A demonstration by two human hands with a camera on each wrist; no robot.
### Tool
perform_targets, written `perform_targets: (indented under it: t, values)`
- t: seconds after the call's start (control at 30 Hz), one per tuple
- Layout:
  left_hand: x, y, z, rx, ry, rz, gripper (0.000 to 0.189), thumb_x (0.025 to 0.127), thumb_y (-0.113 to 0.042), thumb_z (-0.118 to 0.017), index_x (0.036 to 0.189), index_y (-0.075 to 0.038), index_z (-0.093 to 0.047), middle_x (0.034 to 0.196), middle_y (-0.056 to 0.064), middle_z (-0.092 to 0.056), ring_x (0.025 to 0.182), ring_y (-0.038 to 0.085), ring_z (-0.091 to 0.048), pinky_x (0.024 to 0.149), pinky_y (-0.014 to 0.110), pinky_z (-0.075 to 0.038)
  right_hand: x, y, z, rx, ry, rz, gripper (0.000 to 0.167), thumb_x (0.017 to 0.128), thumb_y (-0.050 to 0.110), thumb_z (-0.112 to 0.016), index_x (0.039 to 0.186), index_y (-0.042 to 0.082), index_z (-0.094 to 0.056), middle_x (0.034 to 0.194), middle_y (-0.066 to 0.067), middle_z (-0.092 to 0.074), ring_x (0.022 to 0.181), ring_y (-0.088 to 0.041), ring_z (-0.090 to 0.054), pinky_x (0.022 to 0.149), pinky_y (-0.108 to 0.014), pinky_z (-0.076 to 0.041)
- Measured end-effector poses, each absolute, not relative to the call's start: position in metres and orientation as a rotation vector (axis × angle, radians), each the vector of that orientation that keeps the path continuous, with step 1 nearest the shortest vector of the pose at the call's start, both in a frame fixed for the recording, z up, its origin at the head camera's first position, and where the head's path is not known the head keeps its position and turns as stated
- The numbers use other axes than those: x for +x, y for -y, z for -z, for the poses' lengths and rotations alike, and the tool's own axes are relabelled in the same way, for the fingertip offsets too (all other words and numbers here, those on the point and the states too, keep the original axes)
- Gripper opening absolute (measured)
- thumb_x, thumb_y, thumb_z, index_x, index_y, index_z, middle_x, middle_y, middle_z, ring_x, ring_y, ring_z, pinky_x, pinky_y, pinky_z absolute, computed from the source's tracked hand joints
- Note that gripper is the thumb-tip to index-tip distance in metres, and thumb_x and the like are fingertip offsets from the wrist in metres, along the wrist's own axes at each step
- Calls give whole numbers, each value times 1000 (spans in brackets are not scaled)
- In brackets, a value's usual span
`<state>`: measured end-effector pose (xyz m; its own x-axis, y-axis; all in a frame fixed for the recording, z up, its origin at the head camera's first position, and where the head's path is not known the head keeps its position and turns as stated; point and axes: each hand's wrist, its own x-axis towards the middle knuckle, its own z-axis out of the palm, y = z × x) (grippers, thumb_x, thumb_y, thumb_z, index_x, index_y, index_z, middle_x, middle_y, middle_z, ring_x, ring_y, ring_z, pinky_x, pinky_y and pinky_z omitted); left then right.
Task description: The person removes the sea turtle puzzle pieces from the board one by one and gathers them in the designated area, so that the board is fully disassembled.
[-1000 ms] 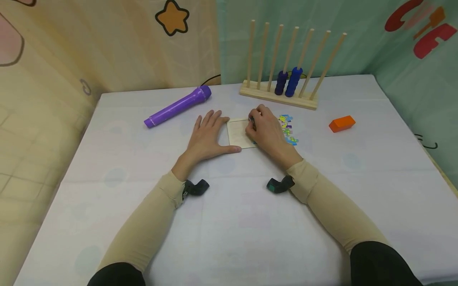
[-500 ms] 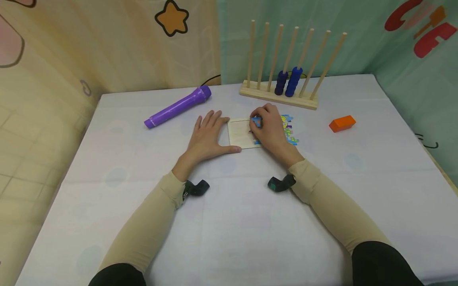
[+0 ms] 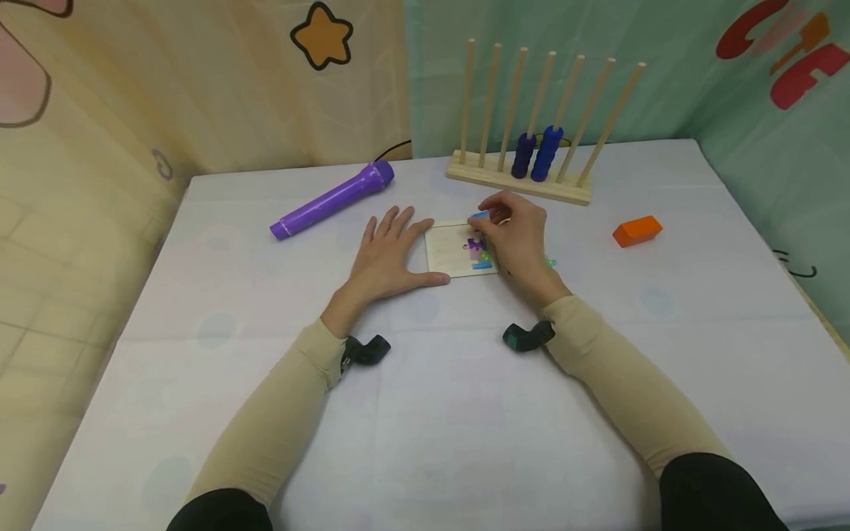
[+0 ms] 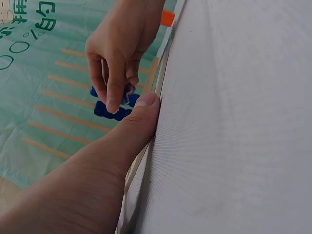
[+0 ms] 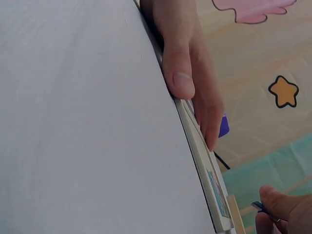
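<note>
A pale wooden puzzle board (image 3: 443, 252) lies on the table, with colourful jigsaw pieces (image 3: 477, 249) on its right part. My left hand (image 3: 390, 259) lies beside its left side, fingers spread, the thumb along the near edge and the index fingertip at the far corner. Over the board's far right part, my right hand (image 3: 518, 234) pinches a small jigsaw piece (image 5: 258, 206), blue on the side that shows, between thumb and fingers. In the left wrist view this piece appears raised above the board's edge. More jigsaw pieces (image 3: 550, 262) peek out right of the right hand, mostly hidden by it.
Behind the board stands a wooden peg rack (image 3: 518, 179) with dark blue and blue beads on two pegs. A purple toy microphone (image 3: 332, 200) lies at the back left, and an orange block (image 3: 637, 231) at the right. Printed curtains hang behind the white-covered table (image 3: 425, 413).
My right hand has shifted right with the pinched piece and turned, which uncovers pink, purple and blue pieces on the board. The left hand has stayed in place.
</note>
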<state>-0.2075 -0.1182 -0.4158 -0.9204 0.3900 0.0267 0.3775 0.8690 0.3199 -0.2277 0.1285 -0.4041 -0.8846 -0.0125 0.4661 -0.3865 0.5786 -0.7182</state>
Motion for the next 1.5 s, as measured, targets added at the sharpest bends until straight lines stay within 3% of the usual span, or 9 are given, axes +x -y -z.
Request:
perform_targets:
  t: [0.1,0.23,0.33,0.5,0.67,0.97,1.2,1.43,1.5]
  values:
    - [-207,117,416,611,-2993,-502,109,79,-85,-68,166,-31,-31,178,8,-15,166,31,-1,132,56,5,-227,-141,399,249,2400,-1264,21,90,18,-86,106,6,-79,94,-11,-78,79,-21,-71,70,-15,-52]
    - [-206,116,415,605,-2982,-507,109,79,-84,-69,166,-31,-31,178,8,-14,166,31,0,132,56,6,-224,-166,395,166,2455,-1264,19,99,18,-76,114,7,-80,106,-12,-80,90,-22,-73,72,-8,-50]
    - [-206,116,414,601,-2977,-506,109,79,-83,-69,167,-31,-30,178,7,-13,166,31,1,132,57,7,-222,-185,394,114,2509,-1233,23,103,20,-70,121,8,-78,115,-12,-78,96,-21,-71,76,-7,-49]
    - [-205,117,413,604,-2980,-501,109,79,-83,-69,167,-31,-30,178,7,-13,166,31,1,132,57,7,-221,-206,398,-41,2482,-1238,30,104,29,-69,124,8,-75,109,-12,-74,93,-16,-66,78,-9,-51]
    - [-204,120,414,602,-2984,-517,109,80,-83,-69,167,-31,-30,178,7,-13,166,31,1,132,57,6,-222,-215,405,-92,2450,-1231,30,106,28,-65,125,7,-74,113,-11,-75,95,-13,-63,79,-9,-50]
    - [-205,118,415,615,-2979,-539,108,80,-83,-69,166,-30,-32,178,8,-14,166,31,0,132,57,6,-225,-222,418,-85,2409,-1160,26,108,18,-62,122,1,-74,111,-17,-75,94,-22,-61,82,-16,-45]
    - [-206,118,416,624,-2980,-555,108,79,-82,-70,166,-30,-33,178,7,-15,166,30,-1,132,57,6,-226,-224,421,-73,2480,-1068,28,108,15,-60,127,-2,-71,115,-21,-69,99,-30,-60,85,-29,-43]
    - [-205,118,416,618,-2977,-559,108,79,-82,-70,166,-30,-32,178,7,-15,166,30,0,132,57,6,-227,-219,420,77,2480,-959,28,106,17,-64,125,-3,-70,118,-22,-63,107,-37,-56,96,-43,-37]
    - [-205,118,416,615,-2975,-560,108,79,-82,-70,166,-30,-33,178,8,-15,166,30,0,132,57,6,-226,-211,418,160,2464,-962,25,105,16,-66,122,-2,-72,116,-21,-66,104,-36,-59,92,-41,-41]
